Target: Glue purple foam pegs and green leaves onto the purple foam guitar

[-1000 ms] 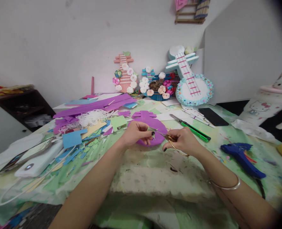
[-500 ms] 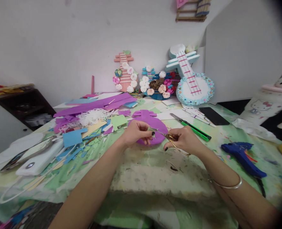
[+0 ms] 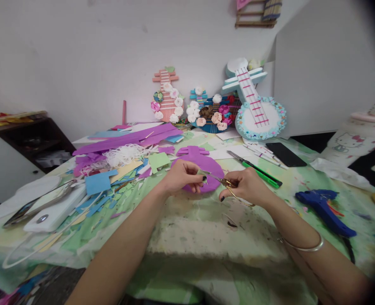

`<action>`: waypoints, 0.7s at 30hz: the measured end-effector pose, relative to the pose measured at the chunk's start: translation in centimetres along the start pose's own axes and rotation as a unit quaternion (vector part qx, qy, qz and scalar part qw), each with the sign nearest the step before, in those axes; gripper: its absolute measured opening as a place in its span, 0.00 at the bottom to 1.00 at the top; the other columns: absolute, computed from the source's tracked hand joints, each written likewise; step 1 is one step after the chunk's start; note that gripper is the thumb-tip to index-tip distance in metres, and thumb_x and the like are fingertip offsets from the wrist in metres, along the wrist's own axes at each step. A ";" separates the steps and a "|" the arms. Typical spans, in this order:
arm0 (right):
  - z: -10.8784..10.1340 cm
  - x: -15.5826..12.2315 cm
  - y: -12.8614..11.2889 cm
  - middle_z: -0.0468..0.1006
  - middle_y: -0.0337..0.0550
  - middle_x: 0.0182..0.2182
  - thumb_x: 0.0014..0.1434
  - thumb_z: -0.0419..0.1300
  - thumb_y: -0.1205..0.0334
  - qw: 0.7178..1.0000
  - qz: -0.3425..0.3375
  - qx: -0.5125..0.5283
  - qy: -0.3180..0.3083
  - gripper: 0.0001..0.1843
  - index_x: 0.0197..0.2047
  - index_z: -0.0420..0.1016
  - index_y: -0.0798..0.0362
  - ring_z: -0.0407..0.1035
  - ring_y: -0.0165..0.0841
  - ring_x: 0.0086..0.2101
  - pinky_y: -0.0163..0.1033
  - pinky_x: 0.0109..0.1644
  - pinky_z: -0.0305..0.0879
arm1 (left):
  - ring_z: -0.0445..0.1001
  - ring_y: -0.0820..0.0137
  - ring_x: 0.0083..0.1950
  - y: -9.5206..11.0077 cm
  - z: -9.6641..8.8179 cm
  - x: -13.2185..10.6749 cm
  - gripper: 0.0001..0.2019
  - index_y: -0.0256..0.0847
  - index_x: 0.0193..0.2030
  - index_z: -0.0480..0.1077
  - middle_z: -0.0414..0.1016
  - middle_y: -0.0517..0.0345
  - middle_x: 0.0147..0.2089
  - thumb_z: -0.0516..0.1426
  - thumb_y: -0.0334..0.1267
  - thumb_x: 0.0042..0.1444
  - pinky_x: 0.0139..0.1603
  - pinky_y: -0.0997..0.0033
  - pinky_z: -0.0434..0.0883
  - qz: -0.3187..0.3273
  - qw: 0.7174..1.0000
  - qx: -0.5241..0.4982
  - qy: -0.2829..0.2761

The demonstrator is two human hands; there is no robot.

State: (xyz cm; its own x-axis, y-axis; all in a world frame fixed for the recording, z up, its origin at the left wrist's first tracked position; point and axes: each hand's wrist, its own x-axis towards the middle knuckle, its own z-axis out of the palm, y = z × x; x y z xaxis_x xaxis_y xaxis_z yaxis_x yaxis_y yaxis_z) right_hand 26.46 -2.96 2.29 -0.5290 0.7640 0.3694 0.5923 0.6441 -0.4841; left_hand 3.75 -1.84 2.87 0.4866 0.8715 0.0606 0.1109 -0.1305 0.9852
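Observation:
My right hand (image 3: 246, 187) grips small gold scissors (image 3: 221, 182), their blades pointing left toward my left hand. My left hand (image 3: 181, 176) is closed in a pinch on a tiny piece at the scissor tips; I cannot make out what it is. Both hands hover just above the table, in front of a purple guitar-shaped foam cutout (image 3: 198, 163) lying flat. A thin bangle (image 3: 304, 247) circles my right wrist.
Foam scraps and purple strips (image 3: 127, 142) litter the left. A power bank (image 3: 56, 209) and phone (image 3: 37, 203) lie near the left edge. Green utility knife (image 3: 257, 169), black phone (image 3: 285, 154) and blue glue gun (image 3: 323, 207) sit right. Decorated foam guitars (image 3: 257, 106) lean on the wall.
Nearly nothing has moved; both hands keep the same pose, with only a slight shift of the view.

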 end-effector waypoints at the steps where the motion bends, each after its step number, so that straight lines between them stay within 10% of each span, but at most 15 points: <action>1: 0.0 0.0 0.0 0.51 0.32 0.15 0.47 0.61 0.36 1.000 0.000 -0.002 -0.001 0.31 0.17 0.56 0.55 0.43 0.25 0.21 0.33 0.23 0.42 | 0.73 0.76 0.19 0.0 0.0 0.0 0.10 0.33 0.21 0.69 0.73 0.59 0.20 0.62 0.36 0.47 0.18 0.81 0.68 0.000 1.000 0.000 -0.001; 21: 0.5 0.2 0.5 0.51 0.32 0.16 0.44 0.63 0.39 0.985 0.090 0.071 0.132 0.27 0.19 0.62 0.55 0.45 0.25 0.21 0.33 0.22 0.41 | 0.77 0.70 0.24 0.1 0.4 0.0 0.12 0.32 0.30 0.71 0.79 0.48 0.30 0.64 0.40 0.45 0.21 0.78 0.72 -0.042 0.998 -0.040 -0.005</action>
State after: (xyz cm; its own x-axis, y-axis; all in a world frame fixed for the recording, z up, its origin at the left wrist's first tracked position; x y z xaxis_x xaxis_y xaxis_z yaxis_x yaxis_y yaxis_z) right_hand 26.36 -2.54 1.75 -0.2358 0.8602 0.4522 0.5609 0.5005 -0.6595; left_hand 4.11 -2.04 2.88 0.4870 0.8731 -0.0234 0.0828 -0.0196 0.9964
